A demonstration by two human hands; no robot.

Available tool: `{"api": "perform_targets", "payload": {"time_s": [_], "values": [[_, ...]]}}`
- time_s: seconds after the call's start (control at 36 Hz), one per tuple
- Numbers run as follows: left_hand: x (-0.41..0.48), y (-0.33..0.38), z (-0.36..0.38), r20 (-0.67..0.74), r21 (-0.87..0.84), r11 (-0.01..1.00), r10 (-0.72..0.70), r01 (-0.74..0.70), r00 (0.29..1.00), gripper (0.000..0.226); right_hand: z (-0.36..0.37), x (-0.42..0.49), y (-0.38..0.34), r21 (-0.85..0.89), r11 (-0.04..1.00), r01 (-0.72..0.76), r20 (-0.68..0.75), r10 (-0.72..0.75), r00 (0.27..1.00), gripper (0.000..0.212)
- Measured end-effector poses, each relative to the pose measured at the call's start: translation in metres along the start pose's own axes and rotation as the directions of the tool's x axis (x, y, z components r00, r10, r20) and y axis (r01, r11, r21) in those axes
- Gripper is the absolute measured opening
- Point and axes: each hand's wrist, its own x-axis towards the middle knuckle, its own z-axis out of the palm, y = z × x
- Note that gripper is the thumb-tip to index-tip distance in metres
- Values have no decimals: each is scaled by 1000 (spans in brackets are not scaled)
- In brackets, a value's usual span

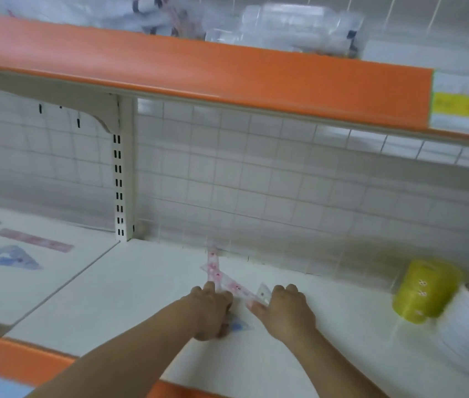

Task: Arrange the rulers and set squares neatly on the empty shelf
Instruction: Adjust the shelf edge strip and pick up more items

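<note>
At lower centre of the frame, the left hand [211, 311] closes its grip on pink rulers [229, 280] on the white shelf [141, 285]; the right hand [286, 310] presses them, fingers curled.

The clear ruler [234, 285] pinched between the two hands carries a pink printed pattern, and a second one [213, 261] beyond the grip shows the same pink marks. A blue-tinted set square [237, 326] peeks out beneath the left hand [210, 311]. Far left of the grip lie a pink ruler [33, 240] and a blue set square [7, 257]. The shelf [130, 282] is white with an orange front strip [26, 360]. Right of the grip stands a yellow-green roll [423, 291].
</note>
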Motion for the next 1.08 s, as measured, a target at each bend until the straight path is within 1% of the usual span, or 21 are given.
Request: {"api": "perform_targets", "payload": {"time_s": [0.11,0.22,0.28,0.36,0.42,0.5,0.58,0.61,0.67,0.69,0.75,0.81,0.86,0.92,0.94,1.0,1.06,1.08], "values": [[-2,0,0,11,-39,999,-21,21,1000,54,-1,1,1,20,1000,10,14,-11,1000,65],[-7,-1,-3,12,-87,995,-45,46,999,62,-5,3,4,43,999,-7,56,5,998,64],[-10,-1,-5,9,-62,996,-62,62,998,63,-7,4,6,63,998,-28,89,22,996,65],[-12,0,-5,-48,7,997,-74,75,996,59,-9,7,8,100,994,-54,158,38,987,60],[-11,0,-5,-65,21,997,-70,71,995,56,-11,9,7,97,993,-68,185,49,982,60],[-9,-2,-2,-55,-53,995,-89,87,995,56,-16,12,4,51,996,-70,242,56,969,55],[-8,-6,-1,-5,-121,987,-103,101,995,62,-23,12,2,63,995,-74,287,53,956,46],[-8,-7,-1,18,-132,987,-95,97,995,59,-26,11,2,79,994,-71,306,43,951,46],[-8,-8,-2,32,-127,989,-66,70,997,46,-31,8,1,90,995,-47,331,14,943,53],[-8,-8,-3,33,-116,991,-57,60,998,44,-33,7,1,68,998,-14,342,-10,940,48],[-10,-7,-6,45,-116,992,-52,57,998,46,-35,7,1,-13,999,42,363,-35,931,20],[-11,-8,-8,43,-122,992,-40,45,998,45,-35,8,2,-84,996,36,390,0,921,21],[-11,-8,-10,32,-117,993,-29,33,999,44,-34,12,6,-120,993,17,405,33,914,16],[-8,-9,-12,19,-141,990,-27,30,999,39,-36,14,12,-92,995,-26,395,61,916,13],[-7,-10,-12,15,-144,989,-29,31,999,38,-36,15,16,-41,998,-56,393,67,917,12],[-6,-10,-12,6,-128,991,-25,26,1000,42,-39,12,23,73,991,-114,392,76,917,20],[-4,-10,-11,2,-128,992,-21,21,1000,42,-42,8,28,108,983,-146,414,89,906,26],[-3,-9,-10,5,-135,991,-20,20,1000,40,-42,7,30,104,980,-167,423,108,899,20]]}}
